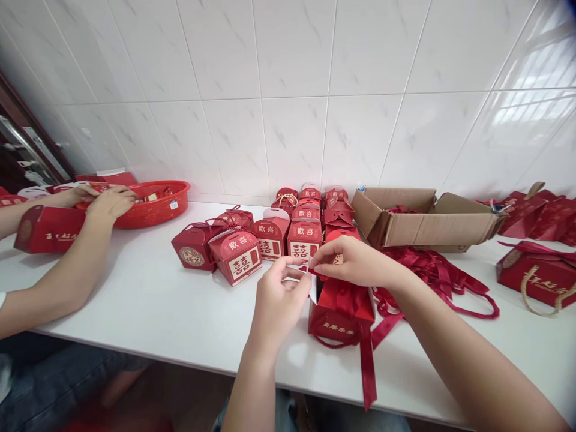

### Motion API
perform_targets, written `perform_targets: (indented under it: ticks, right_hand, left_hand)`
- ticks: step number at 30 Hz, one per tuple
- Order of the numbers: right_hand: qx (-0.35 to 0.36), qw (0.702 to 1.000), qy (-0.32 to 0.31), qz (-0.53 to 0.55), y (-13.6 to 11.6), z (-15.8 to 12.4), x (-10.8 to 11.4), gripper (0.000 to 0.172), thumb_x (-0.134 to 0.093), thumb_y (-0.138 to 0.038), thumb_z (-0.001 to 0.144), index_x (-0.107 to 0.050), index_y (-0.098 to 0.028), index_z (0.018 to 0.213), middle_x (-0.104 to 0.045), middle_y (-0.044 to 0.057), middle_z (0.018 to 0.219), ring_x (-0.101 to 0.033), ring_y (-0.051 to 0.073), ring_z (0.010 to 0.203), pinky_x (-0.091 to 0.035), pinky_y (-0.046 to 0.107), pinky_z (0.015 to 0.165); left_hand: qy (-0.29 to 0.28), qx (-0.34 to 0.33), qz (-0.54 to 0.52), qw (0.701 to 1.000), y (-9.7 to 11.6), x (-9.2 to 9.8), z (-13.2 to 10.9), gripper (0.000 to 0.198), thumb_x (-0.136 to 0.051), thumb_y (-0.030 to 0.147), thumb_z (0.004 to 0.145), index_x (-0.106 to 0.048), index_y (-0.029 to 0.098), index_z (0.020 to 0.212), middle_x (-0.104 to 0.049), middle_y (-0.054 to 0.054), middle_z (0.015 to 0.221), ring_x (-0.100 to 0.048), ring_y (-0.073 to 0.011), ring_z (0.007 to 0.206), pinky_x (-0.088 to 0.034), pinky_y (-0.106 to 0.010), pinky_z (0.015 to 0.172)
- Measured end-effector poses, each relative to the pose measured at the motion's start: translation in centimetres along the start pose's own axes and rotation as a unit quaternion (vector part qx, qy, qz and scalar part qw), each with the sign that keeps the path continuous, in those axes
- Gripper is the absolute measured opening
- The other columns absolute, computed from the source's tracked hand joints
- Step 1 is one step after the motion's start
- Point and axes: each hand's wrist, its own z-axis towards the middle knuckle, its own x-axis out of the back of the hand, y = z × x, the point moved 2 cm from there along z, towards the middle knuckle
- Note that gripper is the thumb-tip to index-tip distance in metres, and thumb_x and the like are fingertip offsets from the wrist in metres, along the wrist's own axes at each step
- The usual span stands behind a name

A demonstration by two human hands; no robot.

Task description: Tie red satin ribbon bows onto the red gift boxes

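Observation:
A red gift box (337, 324) with gold characters stands on the table in front of me, its white-lined flap (313, 289) raised on the left side. A dark red ribbon (368, 372) crosses the box and hangs over its front. At the box's upper left, the fingertips of both hands meet. My left hand (282, 294) is closed in a pinch beside the flap; what lies between its fingers is too small to make out. My right hand (348, 261) reaches over the box top, pinching a red strip that looks like ribbon.
Finished-looking red boxes (305, 237) stand in rows behind. An open cardboard carton (432, 231) and loose ribbons (436, 279) lie right, near a rope-handled box (535, 282). At left, another person's hands (110, 201) work by a red basket (157, 210).

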Motion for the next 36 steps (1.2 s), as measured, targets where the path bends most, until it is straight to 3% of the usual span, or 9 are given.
perform_targets:
  ticks: [6, 11, 14, 19, 24, 31, 36]
  right_hand:
    - [-0.005, 1.000, 0.015, 0.010, 0.0, 0.2, -0.1, 0.012, -0.055, -0.019, 0.080, -0.067, -0.017, 0.083, -0.069, 0.002, 0.083, -0.062, 0.014, 0.075, -0.047, 0.024, 0.069]
    - [-0.019, 0.999, 0.030, 0.017, 0.5, 0.4, -0.4, 0.006, -0.060, -0.023, 0.078, -0.060, -0.018, 0.080, -0.067, 0.002, 0.079, -0.062, 0.015, 0.074, -0.049, 0.026, 0.070]
    - [-0.029, 0.999, 0.024, 0.022, 0.3, 0.4, -0.5, 0.007, -0.060, -0.024, 0.079, -0.059, -0.018, 0.079, -0.067, 0.002, 0.079, -0.063, 0.015, 0.074, -0.049, 0.027, 0.070]
    - [-0.043, 0.999, 0.001, 0.033, 0.2, 0.4, -0.6, 0.007, -0.058, -0.023, 0.080, -0.062, -0.018, 0.079, -0.069, 0.003, 0.078, -0.064, 0.016, 0.075, -0.049, 0.027, 0.070]
    - [-0.027, 0.999, 0.007, 0.035, 0.6, 0.6, -0.8, 0.006, -0.061, -0.020, 0.077, -0.065, -0.017, 0.079, -0.070, 0.002, 0.078, -0.065, 0.015, 0.075, -0.049, 0.026, 0.070]
    - [-0.001, 1.000, 0.004, 0.019, -0.4, 0.1, 0.1, 0.011, -0.056, -0.025, 0.082, -0.065, -0.017, 0.081, -0.068, 0.002, 0.080, -0.062, 0.015, 0.076, -0.048, 0.026, 0.071]
    - [-0.046, 0.998, 0.031, -0.019, -0.1, -1.6, 3.3, 0.019, -0.053, -0.018, 0.079, -0.066, -0.021, 0.092, -0.068, 0.003, 0.101, -0.063, 0.019, 0.092, -0.049, 0.028, 0.079]
  left_hand:
    - [-0.004, 0.005, -0.010, 1.000, -0.1, -0.2, 0.2, 0.028, -0.064, 0.031, 0.074, -0.059, 0.020, 0.099, -0.064, 0.000, 0.077, -0.061, -0.0130, 0.061, -0.052, -0.026, 0.062]
    - [-0.019, 0.050, -0.105, 0.993, -0.5, -0.1, 0.6, 0.037, -0.057, 0.049, 0.078, -0.061, 0.017, 0.096, -0.061, -0.001, 0.069, -0.061, -0.0149, 0.057, -0.054, -0.028, 0.057]
    - [-0.034, 0.083, -0.127, 0.988, -1.0, 0.0, 1.0, 0.032, -0.051, 0.042, 0.080, -0.060, 0.017, 0.098, -0.057, 0.001, 0.063, -0.059, -0.0144, 0.052, -0.053, -0.028, 0.051]
    - [-0.029, 0.077, -0.090, 0.992, -1.8, -0.1, 1.6, 0.016, -0.054, 0.034, 0.075, -0.056, 0.018, 0.077, -0.053, 0.002, 0.065, -0.058, -0.0143, 0.058, -0.052, -0.027, 0.051]
    - [-0.074, 0.069, -0.095, 0.990, -2.1, -0.8, 1.8, 0.026, -0.053, 0.043, 0.077, -0.054, 0.018, 0.070, -0.050, 0.001, 0.063, -0.052, -0.0126, 0.060, -0.042, -0.019, 0.047]
    - [-0.022, 0.018, -0.225, 0.974, -1.8, -1.0, 1.7, 0.012, -0.058, 0.030, 0.075, -0.054, 0.019, 0.071, -0.050, 0.004, 0.065, -0.049, -0.0094, 0.059, -0.037, -0.017, 0.048]
    - [0.001, 0.045, -0.379, 0.924, -0.7, 0.2, 1.0, 0.013, -0.063, 0.027, 0.072, -0.054, 0.021, 0.078, -0.057, 0.003, 0.066, -0.058, -0.0126, 0.061, -0.041, -0.021, 0.052]
